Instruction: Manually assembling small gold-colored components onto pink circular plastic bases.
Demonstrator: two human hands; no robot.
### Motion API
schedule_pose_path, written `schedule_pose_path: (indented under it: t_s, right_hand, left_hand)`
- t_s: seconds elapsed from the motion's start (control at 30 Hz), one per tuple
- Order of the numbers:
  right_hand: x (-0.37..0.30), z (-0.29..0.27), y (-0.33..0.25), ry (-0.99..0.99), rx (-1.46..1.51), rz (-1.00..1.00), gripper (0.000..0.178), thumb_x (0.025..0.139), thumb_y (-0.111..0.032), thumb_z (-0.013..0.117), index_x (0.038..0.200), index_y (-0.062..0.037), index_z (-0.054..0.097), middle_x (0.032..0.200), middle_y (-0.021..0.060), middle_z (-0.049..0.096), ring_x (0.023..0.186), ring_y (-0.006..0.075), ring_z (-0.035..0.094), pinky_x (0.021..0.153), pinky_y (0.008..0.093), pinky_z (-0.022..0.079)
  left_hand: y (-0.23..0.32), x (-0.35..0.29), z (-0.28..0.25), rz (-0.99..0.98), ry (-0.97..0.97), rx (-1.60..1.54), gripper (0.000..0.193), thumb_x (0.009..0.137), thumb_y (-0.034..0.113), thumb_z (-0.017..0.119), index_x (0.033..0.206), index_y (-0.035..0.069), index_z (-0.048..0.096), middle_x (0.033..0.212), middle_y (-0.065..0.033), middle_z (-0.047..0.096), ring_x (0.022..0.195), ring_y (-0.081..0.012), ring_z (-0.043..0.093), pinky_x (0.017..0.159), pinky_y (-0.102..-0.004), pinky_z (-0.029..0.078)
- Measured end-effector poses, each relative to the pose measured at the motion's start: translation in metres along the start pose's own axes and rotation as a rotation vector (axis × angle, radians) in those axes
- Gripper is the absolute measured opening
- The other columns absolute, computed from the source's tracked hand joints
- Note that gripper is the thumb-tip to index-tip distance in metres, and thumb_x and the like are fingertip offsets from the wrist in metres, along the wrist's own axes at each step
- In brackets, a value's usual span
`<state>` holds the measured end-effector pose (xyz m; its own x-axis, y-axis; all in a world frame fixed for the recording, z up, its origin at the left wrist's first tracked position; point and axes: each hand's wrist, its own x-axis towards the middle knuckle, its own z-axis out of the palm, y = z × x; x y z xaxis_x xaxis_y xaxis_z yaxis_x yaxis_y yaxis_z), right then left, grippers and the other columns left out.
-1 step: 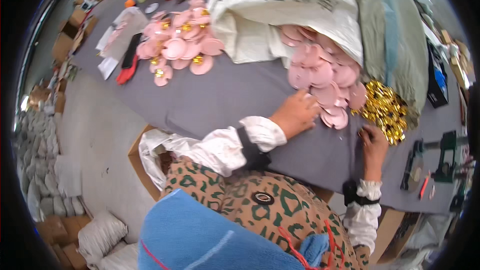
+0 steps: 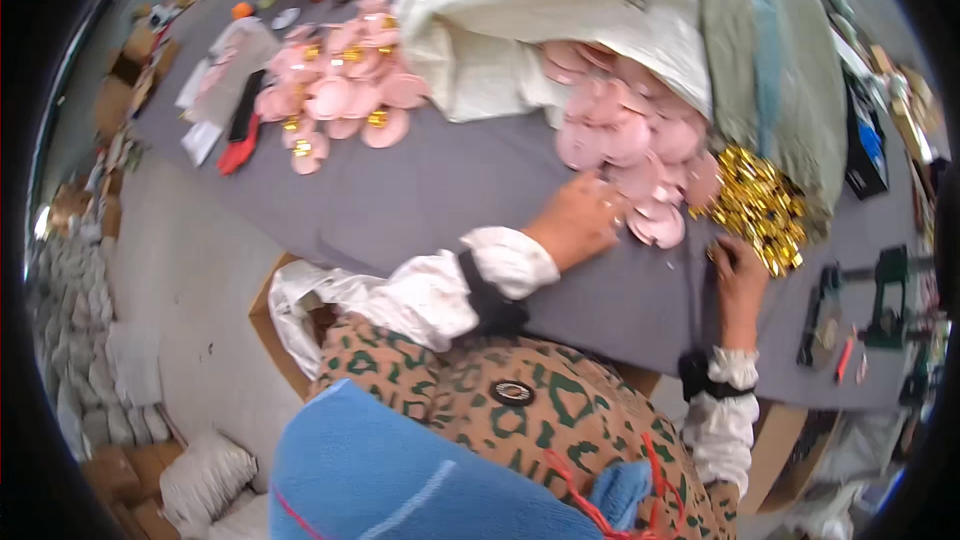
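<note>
My left hand (image 2: 580,220) is by the near left edge of a heap of pink round discs (image 2: 625,135) with small notches. Its fingers are loosely bent and apart, and I see nothing held in them. The discs spill from the mouth of a white woven sack (image 2: 560,15). Just right of them lies a pile of shiny gold metal pieces (image 2: 755,205). My right hand (image 2: 740,275) is at the near side of that pile, thumb and finger pinched together. Whatever is in that pinch is too small to make out.
More pink discs (image 2: 330,95), several bearing gold pieces, lie at the far left beside a black and red tool (image 2: 242,125). A greenish sack (image 2: 775,70) stands behind the gold pile. A dark green metal device (image 2: 885,295) and a red-handled tool (image 2: 845,355) are at the right.
The whole view has shifted a little, so everything appears slightly farther left and up. Both hands keep about the same places beside the discs and the gold pile.
</note>
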<state>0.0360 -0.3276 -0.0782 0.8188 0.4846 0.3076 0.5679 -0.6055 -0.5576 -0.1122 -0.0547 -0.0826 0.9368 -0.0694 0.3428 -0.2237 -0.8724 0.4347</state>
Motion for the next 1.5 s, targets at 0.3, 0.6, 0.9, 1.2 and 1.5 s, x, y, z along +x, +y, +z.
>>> schedule_pose_path:
  t_s: [0.3,0.6,0.9,1.2,1.5]
  right_hand:
    - [-0.002,0.001,-0.079,0.037,0.645,0.137,0.011,0.08,0.003,0.071,0.092,0.001,0.072,0.085,0.005,0.07,0.074,0.0088,0.064,0.068,0.0218,0.051]
    - [-0.006,0.015,-0.117,-0.022,0.898,0.032,0.014,0.08,0.004,0.071,0.093,-0.0004,0.073,0.089,0.0043,0.069,0.077,0.0083,0.062,0.069,0.0213,0.049]
    - [-0.015,0.019,-0.127,-0.077,1.083,0.118,0.013,0.083,0.008,0.067,0.094,0.0024,0.071,0.094,0.0075,0.068,0.081,0.0118,0.064,0.073,0.0231,0.052]
    - [-0.026,0.023,-0.115,-0.001,1.085,0.131,0.013,0.083,0.009,0.068,0.094,0.003,0.069,0.095,0.0094,0.069,0.082,0.0137,0.066,0.073,0.0248,0.053]
    - [-0.024,0.017,-0.124,0.106,0.536,-0.205,0.017,0.079,0.008,0.07,0.094,0.0017,0.071,0.09,0.0089,0.071,0.078,0.0133,0.068,0.067,0.0251,0.054]
  left_hand:
    - [0.015,0.012,-0.022,-0.278,0.355,-0.324,0.064,0.075,0.014,0.068,0.135,0.004,0.049,0.14,-0.0201,0.045,0.133,-0.0372,0.036,0.112,-0.0426,0.031]
    - [0.04,0.008,-0.022,-0.248,0.293,-0.241,0.096,0.068,0.006,0.076,0.15,0.008,0.027,0.145,-0.0162,0.041,0.131,-0.0346,0.041,0.113,-0.0394,0.031]
    - [0.062,0.0,-0.003,-0.274,0.393,-1.598,0.097,0.077,-0.007,0.069,0.154,0.01,0.013,0.152,-0.0137,0.031,0.131,-0.0231,0.045,0.105,-0.0353,0.043]
    - [0.064,0.004,-0.013,-0.5,0.389,-1.734,0.059,0.087,-0.011,0.054,0.141,0.002,0.034,0.128,-0.0132,0.054,0.117,-0.0192,0.055,0.101,-0.0321,0.046]
    - [0.073,-0.008,-0.009,-0.377,0.237,-1.02,0.047,0.093,-0.007,0.048,0.138,-0.001,0.04,0.125,-0.0086,0.059,0.117,-0.0184,0.057,0.1,-0.0283,0.043]
